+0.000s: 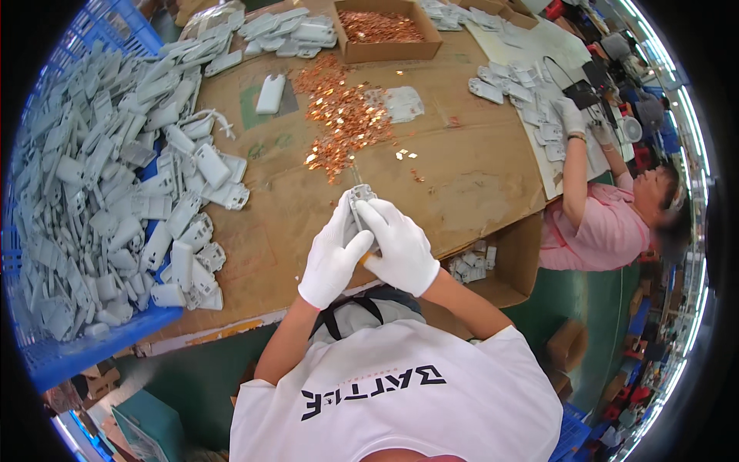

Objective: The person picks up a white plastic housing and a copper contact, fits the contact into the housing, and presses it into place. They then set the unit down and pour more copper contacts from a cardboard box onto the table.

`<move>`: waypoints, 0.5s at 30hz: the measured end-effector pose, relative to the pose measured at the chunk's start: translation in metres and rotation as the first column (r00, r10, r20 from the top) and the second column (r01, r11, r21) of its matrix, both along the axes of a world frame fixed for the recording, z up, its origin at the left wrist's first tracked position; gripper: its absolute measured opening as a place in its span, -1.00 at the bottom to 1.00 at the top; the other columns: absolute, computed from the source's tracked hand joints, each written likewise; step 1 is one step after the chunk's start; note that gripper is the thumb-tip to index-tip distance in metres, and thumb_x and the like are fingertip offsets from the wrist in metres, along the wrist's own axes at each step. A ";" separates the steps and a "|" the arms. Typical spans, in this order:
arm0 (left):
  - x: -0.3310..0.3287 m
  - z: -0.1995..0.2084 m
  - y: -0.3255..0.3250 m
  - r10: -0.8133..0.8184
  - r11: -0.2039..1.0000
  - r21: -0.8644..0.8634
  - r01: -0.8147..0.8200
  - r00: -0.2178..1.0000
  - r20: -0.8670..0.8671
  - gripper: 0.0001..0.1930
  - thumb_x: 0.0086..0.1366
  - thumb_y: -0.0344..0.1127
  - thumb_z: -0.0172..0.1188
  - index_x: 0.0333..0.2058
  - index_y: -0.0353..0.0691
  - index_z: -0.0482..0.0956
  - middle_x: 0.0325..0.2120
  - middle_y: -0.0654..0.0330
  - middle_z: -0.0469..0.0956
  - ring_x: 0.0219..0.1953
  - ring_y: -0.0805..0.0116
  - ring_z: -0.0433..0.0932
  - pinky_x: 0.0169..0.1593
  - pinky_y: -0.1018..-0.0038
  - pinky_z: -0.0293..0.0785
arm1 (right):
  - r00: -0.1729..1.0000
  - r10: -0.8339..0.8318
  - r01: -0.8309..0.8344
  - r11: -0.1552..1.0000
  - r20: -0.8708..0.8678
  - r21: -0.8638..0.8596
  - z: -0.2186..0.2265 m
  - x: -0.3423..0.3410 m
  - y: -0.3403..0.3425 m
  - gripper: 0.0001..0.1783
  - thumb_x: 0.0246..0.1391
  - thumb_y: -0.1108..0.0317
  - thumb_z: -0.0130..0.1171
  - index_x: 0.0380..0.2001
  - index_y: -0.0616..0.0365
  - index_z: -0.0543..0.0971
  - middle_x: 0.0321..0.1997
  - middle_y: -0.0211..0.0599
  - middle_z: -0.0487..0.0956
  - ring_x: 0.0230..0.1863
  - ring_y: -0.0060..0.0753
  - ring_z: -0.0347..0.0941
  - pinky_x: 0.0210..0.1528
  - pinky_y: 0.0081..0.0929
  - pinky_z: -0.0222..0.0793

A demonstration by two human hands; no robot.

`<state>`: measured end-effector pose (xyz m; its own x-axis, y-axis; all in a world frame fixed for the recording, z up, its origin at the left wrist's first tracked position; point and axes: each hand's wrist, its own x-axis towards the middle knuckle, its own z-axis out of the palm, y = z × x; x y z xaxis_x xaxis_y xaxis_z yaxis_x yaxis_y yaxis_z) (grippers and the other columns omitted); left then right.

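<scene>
Both my hands wear white gloves and meet in front of me at the cardboard-covered table's near edge. My left hand (329, 260) is closed around a small white plastic shell (360, 193), whose far end sticks out beyond the fingers. Closed from the other side, my right hand (400, 245) has its fingers pressed on the same shell. A bit of something yellow-orange (370, 256) shows under the right palm; its kind is hidden. Beyond my hands lies a loose heap of small copper-coloured metal pieces (346, 127). One white shell (270, 95) lies alone left of that heap.
A blue crate (92, 356) heaped with white shells (100, 185) stands at left, some spilling onto the table (292, 223). A cardboard box (385, 51) of copper pieces sits at the far side. Another box (512, 266) is right of me. A gloved co-worker (596, 219) works at right.
</scene>
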<state>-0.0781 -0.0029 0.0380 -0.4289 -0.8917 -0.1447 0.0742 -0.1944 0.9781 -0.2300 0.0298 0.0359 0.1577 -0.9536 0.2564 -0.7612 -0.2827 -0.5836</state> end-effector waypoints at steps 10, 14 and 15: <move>0.101 -0.022 -0.046 0.616 0.755 -0.562 0.338 -0.071 0.784 -0.51 0.11 -0.43 0.26 0.06 -0.23 0.43 0.08 -0.07 0.39 0.14 -0.12 0.36 0.20 0.13 0.32 | 0.683 -0.615 0.460 0.781 -0.394 -0.422 -0.026 -0.261 -0.186 -0.62 0.04 0.27 0.22 -0.04 0.01 0.50 -0.09 -0.12 0.52 -0.10 0.03 0.48 -0.08 -0.07 0.44; 0.107 -0.045 -0.046 0.658 0.689 -0.647 0.327 0.094 0.747 -0.62 0.13 -0.55 0.10 -0.03 -0.20 0.47 -0.08 0.06 0.47 -0.15 0.05 0.50 -0.08 0.24 0.47 | 0.412 -0.671 0.360 0.741 -0.616 -0.566 -0.021 -0.305 -0.206 -0.59 -0.01 0.25 0.27 -0.05 0.01 0.51 -0.01 -0.13 0.53 -0.05 0.01 0.49 -0.04 -0.08 0.44; 0.109 -0.044 -0.043 0.654 0.697 -0.639 0.325 0.078 0.753 -0.62 0.13 -0.55 0.10 -0.03 -0.20 0.47 -0.08 0.06 0.47 -0.15 0.05 0.50 -0.08 0.24 0.47 | 0.403 -0.694 0.297 0.715 -0.596 -0.632 -0.015 -0.281 -0.206 -0.62 -0.05 0.28 0.27 -0.10 0.01 0.55 -0.02 -0.16 0.55 -0.10 0.01 0.51 -0.06 -0.12 0.47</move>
